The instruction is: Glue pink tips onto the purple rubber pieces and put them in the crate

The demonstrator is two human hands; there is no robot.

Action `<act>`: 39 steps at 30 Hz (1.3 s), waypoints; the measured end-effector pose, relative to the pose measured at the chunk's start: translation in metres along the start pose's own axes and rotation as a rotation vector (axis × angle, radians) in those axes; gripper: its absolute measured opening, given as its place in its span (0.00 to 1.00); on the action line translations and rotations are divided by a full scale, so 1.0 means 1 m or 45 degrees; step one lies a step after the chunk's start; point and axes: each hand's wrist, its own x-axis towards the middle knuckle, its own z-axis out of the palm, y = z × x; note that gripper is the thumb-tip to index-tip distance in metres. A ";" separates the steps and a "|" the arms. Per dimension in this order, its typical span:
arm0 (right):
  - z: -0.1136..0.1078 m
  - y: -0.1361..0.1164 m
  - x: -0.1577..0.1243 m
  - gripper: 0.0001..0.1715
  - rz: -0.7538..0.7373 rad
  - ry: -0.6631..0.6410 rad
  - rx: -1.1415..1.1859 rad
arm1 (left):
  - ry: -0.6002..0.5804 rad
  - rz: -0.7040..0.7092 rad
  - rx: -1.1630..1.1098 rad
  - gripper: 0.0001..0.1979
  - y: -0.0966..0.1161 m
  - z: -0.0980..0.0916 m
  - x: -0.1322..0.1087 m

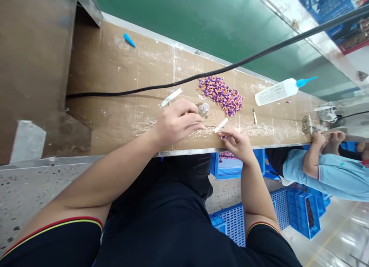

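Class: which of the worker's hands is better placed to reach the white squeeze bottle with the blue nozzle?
Likely the right hand: the white squeeze bottle lies nearer it; the left hand grips a small clear vial.

A cardboard-covered bench (115, 117) runs beside a green belt (201, 25). Below it lies a speckled grey floor (43, 194), with blue crates (305, 213) standing near the bench's metal edge.
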 end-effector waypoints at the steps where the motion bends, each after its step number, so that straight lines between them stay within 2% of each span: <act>1: 0.006 0.003 -0.005 0.16 0.011 0.048 0.029 | -0.021 -0.023 -0.021 0.09 0.000 0.000 -0.001; 5: 0.021 0.015 -0.021 0.26 0.066 0.271 0.017 | -0.056 -0.133 -0.054 0.10 -0.004 0.000 -0.004; 7: 0.026 0.017 -0.026 0.27 0.094 0.372 -0.090 | -0.048 -0.162 -0.026 0.10 -0.005 0.000 -0.003; 11: 0.034 0.012 -0.024 0.16 0.134 0.419 -0.219 | -0.009 -0.053 0.044 0.08 -0.004 -0.001 0.000; 13: 0.035 0.010 -0.020 0.12 0.147 0.380 -0.196 | 0.006 -0.013 0.073 0.06 -0.005 -0.002 0.000; 15: 0.030 0.011 -0.025 0.12 0.176 0.333 -0.095 | -0.020 -0.036 0.083 0.08 -0.009 -0.003 -0.001; 16: 0.026 0.014 -0.032 0.12 0.212 0.343 -0.028 | -0.039 -0.034 0.077 0.10 -0.011 -0.003 -0.002; 18: 0.016 0.022 -0.055 0.15 0.333 0.465 0.093 | -0.044 0.007 0.048 0.16 -0.017 -0.003 -0.003; 20: 0.007 0.034 -0.086 0.18 0.547 0.596 0.114 | -0.062 0.001 0.031 0.20 -0.020 -0.003 -0.003; 21: 0.004 0.041 -0.101 0.19 0.695 0.585 0.069 | -0.071 -0.019 0.031 0.21 -0.022 -0.003 -0.002; 24: 0.002 0.066 -0.135 0.16 1.137 0.293 -0.099 | -0.045 -0.011 0.043 0.17 -0.024 -0.003 -0.001; 26: 0.008 0.082 -0.143 0.11 1.300 0.094 -0.156 | -0.031 0.007 0.081 0.14 -0.026 -0.004 -0.001; 28: 0.015 0.098 -0.143 0.05 1.384 -0.056 -0.198 | -0.072 -0.024 0.134 0.12 -0.028 -0.004 -0.001; 30: 0.023 0.112 -0.138 0.07 1.448 -0.232 -0.259 | -0.070 -0.007 0.146 0.08 -0.030 -0.004 -0.001; 32: 0.028 0.123 -0.133 0.11 1.497 -0.404 -0.318 | -0.043 -0.006 0.147 0.07 -0.031 -0.003 -0.002; 34: 0.031 0.131 -0.130 0.09 1.537 -0.544 -0.373 | -0.048 -0.068 0.157 0.08 -0.030 -0.002 -0.003; 36: 0.034 0.136 -0.127 0.11 1.566 -0.637 -0.420 | -0.062 -0.126 0.153 0.08 -0.029 -0.001 -0.004; 39: 0.038 0.138 -0.123 0.10 1.584 -0.714 -0.471 | -0.077 -0.120 0.130 0.07 -0.029 -0.003 -0.007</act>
